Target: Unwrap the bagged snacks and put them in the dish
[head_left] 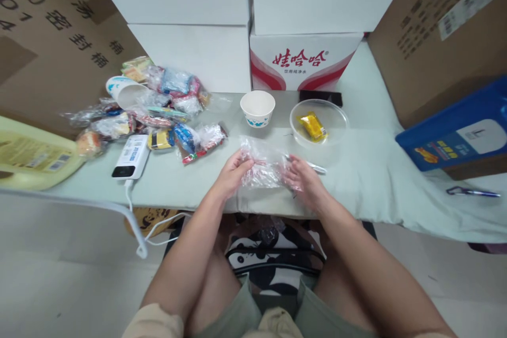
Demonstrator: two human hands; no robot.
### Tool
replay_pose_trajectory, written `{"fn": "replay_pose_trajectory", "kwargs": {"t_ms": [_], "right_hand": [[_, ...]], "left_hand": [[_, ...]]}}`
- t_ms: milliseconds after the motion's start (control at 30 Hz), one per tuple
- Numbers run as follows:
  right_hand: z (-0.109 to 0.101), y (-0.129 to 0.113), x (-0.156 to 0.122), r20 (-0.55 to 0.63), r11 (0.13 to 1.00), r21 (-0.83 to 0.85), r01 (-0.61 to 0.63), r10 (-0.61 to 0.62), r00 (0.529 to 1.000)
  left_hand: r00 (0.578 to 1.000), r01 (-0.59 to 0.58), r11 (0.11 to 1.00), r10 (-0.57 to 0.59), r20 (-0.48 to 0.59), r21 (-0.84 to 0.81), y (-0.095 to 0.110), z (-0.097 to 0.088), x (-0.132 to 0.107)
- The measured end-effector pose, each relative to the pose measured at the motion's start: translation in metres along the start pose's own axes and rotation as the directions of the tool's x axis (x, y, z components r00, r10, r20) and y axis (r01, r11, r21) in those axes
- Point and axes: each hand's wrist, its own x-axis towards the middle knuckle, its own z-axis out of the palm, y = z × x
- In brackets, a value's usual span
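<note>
A crumpled clear plastic bag (264, 168) is stretched between my two hands, just above the front part of the table. My left hand (234, 171) pinches its left side, thumb on top. At its other side, my right hand (304, 179) has its fingers closed on the plastic. Behind the bag stands a white paper cup (257, 110) with blue print. To the right of the cup is a round clear plastic lid or shallow bowl (340, 125) with a yellow packet (312, 127) in it. A slim silvery object (318, 169) lies partly behind my right hand.
Wrapped snacks (174, 108) lie heaped at the left, with a tipped paper cup (122, 92) among them. A white power bank (132, 157) with a cable lies nearer. White boxes (190, 53) line the back. A blue container (455, 127) and pen (475, 192) are right.
</note>
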Motion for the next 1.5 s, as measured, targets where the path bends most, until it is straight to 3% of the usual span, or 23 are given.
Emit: {"fn": "replay_pose_trajectory", "kwargs": {"t_ms": [100,233,333,400,500,567,667,733,933,1033,1100,1200,1367,1433,1500], "right_hand": [[0.005,-0.004,-0.007,0.13,0.994,0.025,-0.102,0.098,0.987],[0.007,-0.014,-0.013,0.095,0.987,0.117,-0.106,0.095,0.991],[0.005,-0.015,-0.015,0.185,0.981,0.089,-0.171,0.152,0.971],[0.004,-0.013,-0.015,0.2,0.994,0.013,-0.109,0.105,0.974],[0.004,-0.008,-0.014,0.063,0.979,-0.108,0.172,-0.166,0.984],[0.003,-0.007,-0.013,0.024,0.955,-0.136,0.262,-0.261,0.965],[0.003,-0.009,-0.012,0.087,0.975,-0.149,0.166,-0.154,0.984],[0.002,-0.01,-0.013,0.112,0.962,-0.246,0.12,-0.094,0.989],[-0.001,-0.011,-0.013,0.118,0.932,-0.353,0.086,-0.046,0.992],[-0.004,-0.012,-0.014,0.13,0.932,-0.322,0.166,-0.13,0.983],[-0.005,-0.014,-0.015,0.132,0.94,-0.241,0.24,-0.213,0.968],[-0.007,-0.017,-0.018,0.144,0.954,-0.145,0.263,-0.242,0.959],[-0.015,-0.023,-0.019,0.211,0.946,-0.065,0.317,-0.298,0.931],[-0.018,-0.023,-0.017,0.245,0.915,-0.12,0.384,-0.348,0.905],[-0.019,-0.02,-0.013,0.215,0.883,-0.277,0.38,-0.329,0.92]], "left_hand": [[0.998,0.042,0.996,-0.04,0.038,-0.074,0.004,0.0,-0.004],[0.991,0.1,0.989,-0.09,0.097,-0.11,0.009,-0.003,-0.006],[0.985,0.124,0.991,-0.115,0.131,-0.057,0.009,-0.005,-0.007],[0.985,0.118,0.993,-0.117,0.124,-0.002,0.008,-0.004,-0.007],[0.987,0.118,0.99,-0.126,0.097,0.076,0.005,-0.002,-0.005],[0.988,0.119,0.985,-0.129,0.083,0.122,0.003,-0.002,-0.002],[0.992,0.094,0.985,-0.105,0.07,0.148,0.0,-0.002,0.002],[0.994,0.081,0.99,-0.089,0.064,0.118,0.0,-0.002,0.003],[0.995,0.095,0.993,-0.095,-0.005,0.071,0.001,0.0,0.004],[0.998,0.056,0.995,-0.057,0.014,0.083,0.001,-0.003,0.005],[0.991,0.063,0.992,-0.074,0.107,0.106,0.002,-0.006,0.004],[0.962,0.097,0.988,-0.124,0.242,0.12,0.003,-0.01,0.0],[0.96,0.127,0.992,-0.116,0.254,-0.027,0.007,-0.015,-0.002],[0.954,0.123,0.992,-0.117,0.277,-0.001,0.009,-0.017,0.0],[0.959,0.088,0.993,-0.107,0.264,0.085,0.009,-0.018,0.004]]}}
